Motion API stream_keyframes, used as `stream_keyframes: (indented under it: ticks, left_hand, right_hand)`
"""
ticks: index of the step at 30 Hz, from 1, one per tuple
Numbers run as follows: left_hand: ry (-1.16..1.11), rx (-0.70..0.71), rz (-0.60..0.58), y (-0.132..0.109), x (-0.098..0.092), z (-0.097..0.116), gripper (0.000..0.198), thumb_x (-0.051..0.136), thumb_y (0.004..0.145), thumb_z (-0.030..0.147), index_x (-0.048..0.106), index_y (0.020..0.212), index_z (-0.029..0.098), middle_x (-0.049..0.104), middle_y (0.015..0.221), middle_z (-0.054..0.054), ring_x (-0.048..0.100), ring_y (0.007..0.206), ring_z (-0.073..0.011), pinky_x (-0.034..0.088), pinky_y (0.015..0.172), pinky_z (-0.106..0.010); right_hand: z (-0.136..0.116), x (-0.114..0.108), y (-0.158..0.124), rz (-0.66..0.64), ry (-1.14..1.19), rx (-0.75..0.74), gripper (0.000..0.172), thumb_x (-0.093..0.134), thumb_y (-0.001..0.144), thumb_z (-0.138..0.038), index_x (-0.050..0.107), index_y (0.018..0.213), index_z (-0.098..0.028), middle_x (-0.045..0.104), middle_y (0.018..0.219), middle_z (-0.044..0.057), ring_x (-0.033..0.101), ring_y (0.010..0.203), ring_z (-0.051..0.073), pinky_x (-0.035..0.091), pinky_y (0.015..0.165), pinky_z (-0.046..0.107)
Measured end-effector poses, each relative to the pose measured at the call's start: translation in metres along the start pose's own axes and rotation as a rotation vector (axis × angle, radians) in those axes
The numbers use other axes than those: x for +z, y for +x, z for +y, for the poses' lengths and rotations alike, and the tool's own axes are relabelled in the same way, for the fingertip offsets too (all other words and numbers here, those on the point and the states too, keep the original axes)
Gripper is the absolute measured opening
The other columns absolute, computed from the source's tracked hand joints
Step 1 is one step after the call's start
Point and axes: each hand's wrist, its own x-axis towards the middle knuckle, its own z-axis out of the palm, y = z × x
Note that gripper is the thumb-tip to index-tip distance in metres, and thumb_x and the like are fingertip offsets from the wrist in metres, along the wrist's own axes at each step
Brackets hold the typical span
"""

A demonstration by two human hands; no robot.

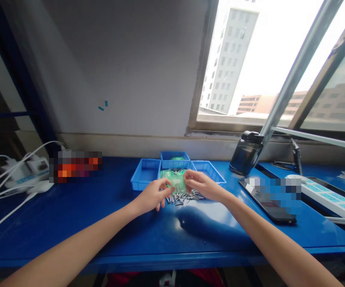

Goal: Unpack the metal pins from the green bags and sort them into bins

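Note:
A green see-through plastic bag point(177, 177) is spread upright between my two hands, above a pile of small metal screw-like pieces point(180, 198) on the blue table. My left hand point(154, 194) pinches the bag's left side with thumb and index finger, its other fingers curling below. On the opposite side, the closed fingers of my right hand point(201, 184) grip the bag's right edge. Three blue plastic bins stand just behind: a left bin point(136, 184), a right bin point(216, 174) and a back bin point(175, 163) with something green inside. The bag partly hides the metal pieces.
At the right are a black bottle point(246, 154), a dark phone point(268, 203) and a white power strip point(329, 195). White cables and plugs point(38, 169) lie at the left beside a blurred orange item point(75, 167). The table's front edge point(160, 261) runs below my arms.

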Motion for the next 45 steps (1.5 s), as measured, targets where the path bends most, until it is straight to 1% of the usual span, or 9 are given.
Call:
stream_keyframes:
  ticks: [3,6,9,14,20,26,33,41,45]
  left_hand:
    - [-0.014,0.049,-0.051,-0.001,0.0,0.004,0.032,0.051,0.078,0.047,0.053,0.084,0.016,0.054,0.063,0.002,0.049,0.042,-0.0088,0.033,0.03,-0.016]
    - [0.002,0.073,-0.027,-0.002,-0.001,0.004,0.027,0.05,0.08,0.042,0.053,0.079,0.015,0.053,0.063,0.001,0.049,0.043,-0.0083,0.034,0.032,-0.015]
    - [0.027,0.073,-0.012,-0.002,-0.001,0.005,0.025,0.049,0.08,0.04,0.053,0.078,0.015,0.053,0.065,0.001,0.05,0.045,-0.0086,0.035,0.033,-0.015]
    - [0.078,0.043,-0.035,-0.004,0.0,0.008,0.025,0.05,0.079,0.039,0.054,0.077,0.015,0.051,0.059,0.002,0.051,0.048,-0.01,0.037,0.036,-0.016]
    - [0.038,0.075,-0.041,-0.004,-0.001,0.007,0.03,0.054,0.077,0.037,0.053,0.099,0.017,0.054,0.068,0.001,0.054,0.052,-0.0111,0.038,0.039,-0.017]
    - [0.029,0.087,-0.011,-0.004,-0.003,0.008,0.028,0.053,0.078,0.035,0.057,0.098,0.016,0.055,0.069,0.001,0.052,0.053,-0.0101,0.036,0.039,-0.017]
    - [0.106,0.085,-0.021,-0.005,-0.002,0.008,0.016,0.055,0.075,0.031,0.058,0.08,0.016,0.055,0.064,0.001,0.051,0.054,-0.0102,0.039,0.043,-0.017]
    - [0.035,0.039,-0.074,-0.004,-0.002,0.006,0.024,0.059,0.073,0.034,0.057,0.087,0.015,0.055,0.061,0.002,0.052,0.056,-0.0115,0.041,0.044,-0.018]
    - [0.001,0.03,-0.097,-0.004,-0.002,0.008,0.025,0.057,0.075,0.039,0.056,0.081,0.015,0.052,0.059,0.003,0.051,0.054,-0.0108,0.04,0.045,-0.018]
  right_hand:
    - [0.004,-0.004,-0.001,-0.038,0.015,0.015,0.01,0.042,0.082,-0.023,0.045,0.075,-0.017,0.052,0.065,-0.002,0.052,0.063,0.011,0.044,0.06,0.024]
    - [0.009,-0.006,-0.002,-0.092,-0.004,0.034,0.008,0.047,0.082,-0.026,0.046,0.081,-0.018,0.054,0.068,-0.002,0.053,0.063,0.011,0.044,0.061,0.024]
    - [0.012,-0.006,-0.002,-0.122,-0.026,0.037,0.014,0.051,0.082,-0.03,0.047,0.088,-0.018,0.055,0.071,-0.002,0.053,0.063,0.011,0.043,0.06,0.024]
    - [0.018,-0.005,0.0,-0.146,-0.116,0.037,0.018,0.052,0.082,-0.033,0.048,0.077,-0.017,0.054,0.066,-0.002,0.05,0.061,0.01,0.039,0.056,0.021]
    - [0.018,-0.005,0.0,-0.129,-0.141,0.023,0.016,0.054,0.08,-0.032,0.05,0.078,-0.016,0.052,0.064,-0.003,0.048,0.06,0.01,0.036,0.054,0.02]
    - [0.016,-0.007,0.0,-0.12,-0.088,0.03,0.02,0.053,0.081,-0.032,0.052,0.093,-0.017,0.051,0.065,-0.003,0.048,0.061,0.01,0.036,0.055,0.021]
    - [0.016,-0.004,0.001,-0.136,-0.133,0.013,0.016,0.057,0.077,-0.03,0.052,0.078,-0.015,0.048,0.065,-0.003,0.043,0.061,0.009,0.033,0.055,0.02]
    - [0.013,-0.003,0.0,-0.086,-0.195,0.035,0.013,0.058,0.074,-0.027,0.056,0.076,-0.015,0.05,0.064,-0.003,0.043,0.058,0.008,0.032,0.051,0.019]
    - [0.01,0.001,-0.001,-0.066,-0.219,0.02,0.01,0.06,0.07,-0.024,0.056,0.071,-0.014,0.05,0.059,-0.004,0.044,0.055,0.008,0.032,0.051,0.019]
